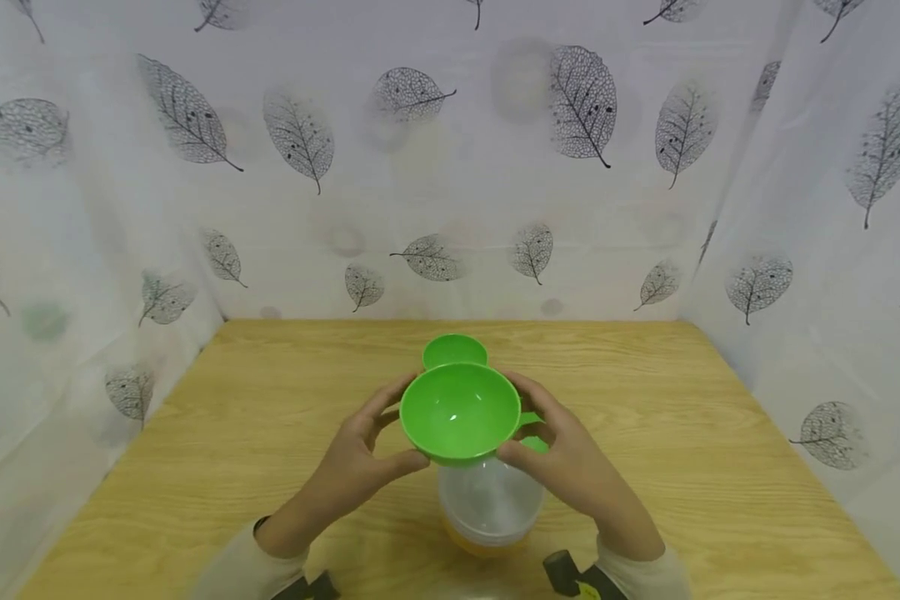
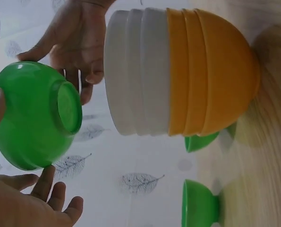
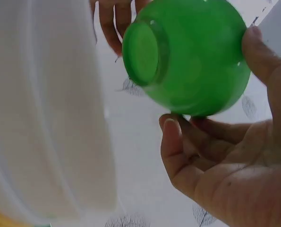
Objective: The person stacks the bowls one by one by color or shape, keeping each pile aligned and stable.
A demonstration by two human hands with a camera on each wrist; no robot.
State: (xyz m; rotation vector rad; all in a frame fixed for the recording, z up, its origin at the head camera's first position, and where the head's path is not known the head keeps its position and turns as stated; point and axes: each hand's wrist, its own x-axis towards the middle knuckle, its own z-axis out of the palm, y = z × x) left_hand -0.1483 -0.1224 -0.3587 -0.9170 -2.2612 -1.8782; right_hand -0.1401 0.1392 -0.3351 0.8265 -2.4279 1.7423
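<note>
A green bowl (image 1: 461, 412) is held up between both hands, its open top facing the head camera. My left hand (image 1: 360, 454) grips its left side, thumb at the near rim and fingers at the far side. On the opposite side my right hand (image 1: 570, 454) holds it the same way. The bowl's underside and foot ring show in both wrist views. Just below stands a stack of white bowls (image 2: 135, 71) on orange bowls (image 2: 211, 71), partly hidden by the held bowl in the head view.
One green bowl (image 1: 455, 350) stands on the wooden table (image 1: 270, 375) beyond the held bowl. Another green bowl (image 1: 536, 442) shows partly behind my right hand. A leaf-printed curtain (image 1: 435, 183) encloses the back and sides.
</note>
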